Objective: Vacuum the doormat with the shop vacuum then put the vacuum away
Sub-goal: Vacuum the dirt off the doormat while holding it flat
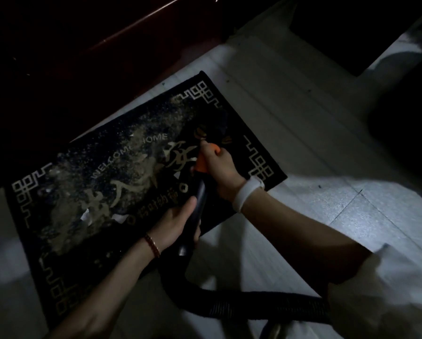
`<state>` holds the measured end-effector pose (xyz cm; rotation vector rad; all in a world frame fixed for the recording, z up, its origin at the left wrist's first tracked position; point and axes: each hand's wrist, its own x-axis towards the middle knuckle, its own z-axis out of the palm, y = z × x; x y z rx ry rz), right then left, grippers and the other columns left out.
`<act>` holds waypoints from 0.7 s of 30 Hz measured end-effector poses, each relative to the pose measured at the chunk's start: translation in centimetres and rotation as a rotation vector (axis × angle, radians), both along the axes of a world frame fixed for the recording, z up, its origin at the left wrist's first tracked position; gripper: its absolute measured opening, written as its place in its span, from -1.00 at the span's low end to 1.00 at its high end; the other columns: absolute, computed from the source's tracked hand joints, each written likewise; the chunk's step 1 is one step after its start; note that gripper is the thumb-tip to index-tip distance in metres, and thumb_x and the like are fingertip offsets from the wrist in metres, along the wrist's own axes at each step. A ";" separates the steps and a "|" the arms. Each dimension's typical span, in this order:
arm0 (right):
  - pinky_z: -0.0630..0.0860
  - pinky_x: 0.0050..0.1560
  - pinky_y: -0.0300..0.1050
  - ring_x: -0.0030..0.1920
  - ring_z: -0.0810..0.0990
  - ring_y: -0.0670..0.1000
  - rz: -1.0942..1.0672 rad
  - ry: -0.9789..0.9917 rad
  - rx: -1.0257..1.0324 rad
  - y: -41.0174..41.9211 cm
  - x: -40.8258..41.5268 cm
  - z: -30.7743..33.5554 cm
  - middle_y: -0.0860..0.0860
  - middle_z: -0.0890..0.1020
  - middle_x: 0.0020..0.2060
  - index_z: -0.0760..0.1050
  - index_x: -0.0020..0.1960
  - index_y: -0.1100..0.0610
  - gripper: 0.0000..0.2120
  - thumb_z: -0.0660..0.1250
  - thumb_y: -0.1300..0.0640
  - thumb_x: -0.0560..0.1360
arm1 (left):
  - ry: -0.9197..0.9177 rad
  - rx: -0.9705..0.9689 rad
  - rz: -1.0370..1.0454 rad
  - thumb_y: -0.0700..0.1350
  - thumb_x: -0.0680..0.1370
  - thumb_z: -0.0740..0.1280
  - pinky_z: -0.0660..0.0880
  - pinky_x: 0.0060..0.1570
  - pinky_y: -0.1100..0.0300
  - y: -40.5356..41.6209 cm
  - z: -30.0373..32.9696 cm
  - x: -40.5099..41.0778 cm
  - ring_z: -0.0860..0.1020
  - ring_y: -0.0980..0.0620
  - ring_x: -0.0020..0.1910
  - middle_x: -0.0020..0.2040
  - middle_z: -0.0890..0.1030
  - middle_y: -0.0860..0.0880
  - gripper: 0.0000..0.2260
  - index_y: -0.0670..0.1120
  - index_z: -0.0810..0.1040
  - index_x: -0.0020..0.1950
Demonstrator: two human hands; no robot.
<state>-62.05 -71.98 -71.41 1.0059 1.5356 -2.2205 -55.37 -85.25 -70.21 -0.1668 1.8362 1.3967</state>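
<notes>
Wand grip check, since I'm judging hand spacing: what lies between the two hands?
In the head view, only a bare stretch of black wand shows between the left hand and right hand.

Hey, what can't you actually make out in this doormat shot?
Head view only:
- Nozzle tip: lost in dark blur, so contact with the doormat is unclear.
- Vacuum body: out of frame; the hose runs under the right sleeve.
- Left hand fingers: hidden behind the wand.
- Top left: too dark.

The doormat (121, 182) is rough, matt pile cloth. The hose (266, 307) is ribbed black plastic. The floor (302, 133) tiles look smooth, faintly glossy.
</notes>
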 end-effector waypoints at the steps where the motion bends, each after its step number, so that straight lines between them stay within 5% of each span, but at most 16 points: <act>1: 0.58 -0.36 -0.14 -0.41 0.60 0.02 -0.013 0.020 -0.020 0.2 1.0 0.0 0.17 0.53 -0.24 0.35 0.17 0.32 -0.66 0.22 0.06 0.57 | -0.035 0.031 -0.025 0.30 0.47 0.11 0.46 -0.30 0.15 -0.2 -0.2 0.4 0.53 0.03 -0.50 -0.52 0.54 -0.04 -0.46 -0.15 0.50 -0.34; 3: 0.52 -0.50 -0.23 -0.54 0.56 -0.05 -0.051 0.074 -0.015 0.9 1.4 0.0 0.15 0.51 -0.30 0.33 0.19 0.28 -0.69 0.21 0.08 0.58 | -0.015 0.050 -0.068 0.33 0.48 0.10 0.47 -0.35 0.17 0.0 -0.7 0.2 0.51 -0.02 -0.52 -0.54 0.51 -0.07 -0.43 -0.16 0.47 -0.34; 16: 0.51 -0.51 -0.22 -0.53 0.55 -0.04 -0.140 0.082 -0.068 1.3 4.7 0.4 0.17 0.49 -0.25 0.28 0.28 0.36 -0.59 0.19 0.07 0.58 | 0.019 0.028 -0.218 0.41 0.31 0.08 0.48 -0.27 0.21 -0.4 -1.4 1.9 0.55 -0.01 -0.48 -0.52 0.54 -0.05 -0.27 -0.30 0.51 -0.28; 21: 0.52 -0.50 -0.21 -0.53 0.56 -0.03 -0.126 0.074 -0.119 0.9 3.0 1.3 0.14 0.49 -0.28 0.32 0.14 0.25 -0.71 0.21 0.05 0.57 | 0.027 0.006 -0.107 0.44 0.39 0.14 0.48 -0.27 0.14 -0.2 -1.0 1.1 0.54 -0.03 -0.48 -0.52 0.55 -0.06 -0.37 -0.14 0.51 -0.32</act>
